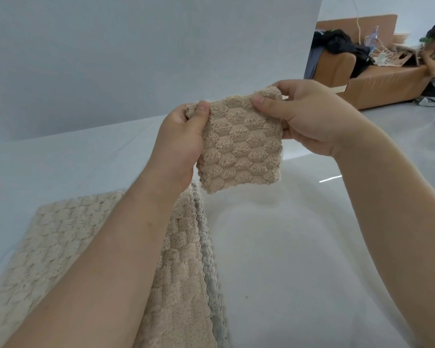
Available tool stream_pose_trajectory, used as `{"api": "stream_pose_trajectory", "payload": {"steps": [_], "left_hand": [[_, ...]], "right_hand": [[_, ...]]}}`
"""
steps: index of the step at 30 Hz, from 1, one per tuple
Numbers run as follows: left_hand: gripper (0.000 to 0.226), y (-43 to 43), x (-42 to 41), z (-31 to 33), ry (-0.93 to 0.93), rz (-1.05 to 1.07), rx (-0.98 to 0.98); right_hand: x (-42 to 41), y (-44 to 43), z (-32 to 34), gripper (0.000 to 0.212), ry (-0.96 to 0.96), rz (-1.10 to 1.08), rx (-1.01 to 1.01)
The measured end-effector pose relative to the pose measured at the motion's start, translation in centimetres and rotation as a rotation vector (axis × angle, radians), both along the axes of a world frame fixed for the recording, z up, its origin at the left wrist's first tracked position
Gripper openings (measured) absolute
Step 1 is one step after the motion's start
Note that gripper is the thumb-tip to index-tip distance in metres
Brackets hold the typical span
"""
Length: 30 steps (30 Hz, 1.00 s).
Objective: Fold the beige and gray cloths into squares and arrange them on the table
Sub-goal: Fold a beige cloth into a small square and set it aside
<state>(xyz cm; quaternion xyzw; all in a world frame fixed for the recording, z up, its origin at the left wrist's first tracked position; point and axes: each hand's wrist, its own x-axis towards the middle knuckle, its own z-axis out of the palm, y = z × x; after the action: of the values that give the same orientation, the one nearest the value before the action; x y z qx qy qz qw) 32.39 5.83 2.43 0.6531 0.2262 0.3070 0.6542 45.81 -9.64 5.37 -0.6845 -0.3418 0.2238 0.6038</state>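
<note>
Below and to the left of the left hand, a flat beige cloth (60, 234) lies spread on the white table (299, 259), partly under the left forearm. Along its right edge a strip of a gray cloth (209, 249) shows from underneath it. The left hand (183, 139) is raised above the table, thumb toward the camera, and pinches the upper left corner of a folded beige cloth (241, 149). That cloth hangs in the air between the two hands as a small, roughly square packet, clear of the table. The right hand (309, 119) pinches its upper right corner, thumb pressed on the near face and fingers curled behind. Beyond the right hand, well apart, stands a tan sofa (387, 79) with dark clothing heaped on it.
</note>
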Motion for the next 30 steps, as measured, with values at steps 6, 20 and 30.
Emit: {"api": "stream_pose_trajectory", "payload": {"steps": [6, 20, 30], "left_hand": [[0.064, 0.0, 0.8, -1.8, 0.104, 0.037, -0.156], [0.042, -0.4, 1.2, -3.3, 0.126, 0.311, 0.096], [0.042, 0.9, -0.2, -2.0, 0.320, 0.374, 0.712]], "right_hand": [[-1.4, 2.1, -1.2, 0.031, -0.454, -0.319, -0.120], [-2.5, 4.5, -5.1, 0.048, -0.185, -0.370, -0.125], [-3.1, 4.7, -5.8, 0.037, -0.419, -0.420, -0.157]]}}
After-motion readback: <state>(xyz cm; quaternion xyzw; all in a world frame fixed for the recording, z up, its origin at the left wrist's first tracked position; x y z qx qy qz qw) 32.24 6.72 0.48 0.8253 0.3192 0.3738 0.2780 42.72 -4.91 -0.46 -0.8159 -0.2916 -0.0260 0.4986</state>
